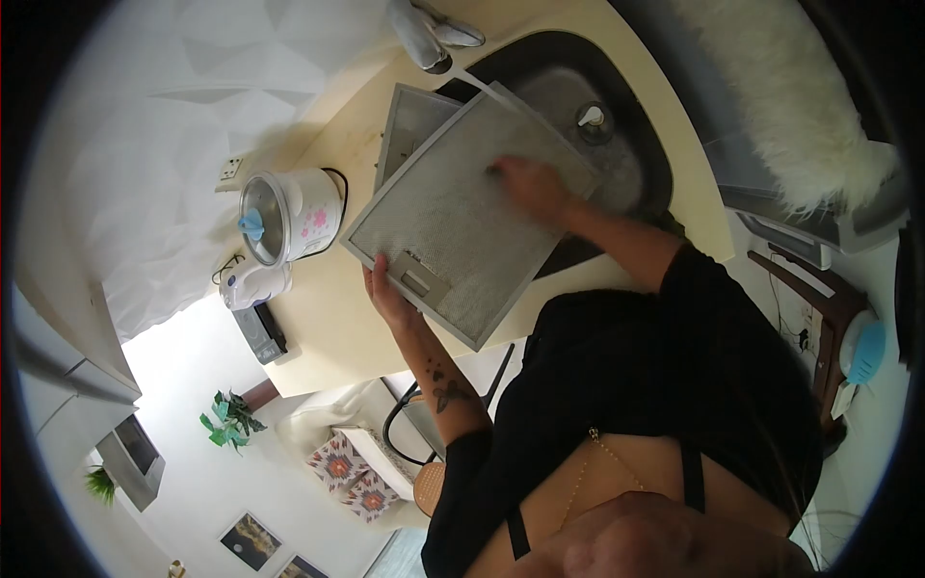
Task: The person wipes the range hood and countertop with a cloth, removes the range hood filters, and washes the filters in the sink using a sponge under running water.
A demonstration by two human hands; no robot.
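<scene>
The left hand [387, 294] grips the mesh panel [453, 207] at its near edge, thumb on top beside the latch plate [421, 279]. Farther out, the right hand [532, 193] blurs over the mesh, its finger state unclear. Past those fingers lie the sink [559, 87], the second panel [414, 116] partly underneath, and the running faucet [421, 39].

Panel [453, 207] over sink [621, 159], second panel [412, 118] apparently beneath

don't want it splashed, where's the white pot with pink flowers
In the head view, the white pot stands left of centre on the counter, between the wall socket and the mesh panel held in the left hand.
</scene>
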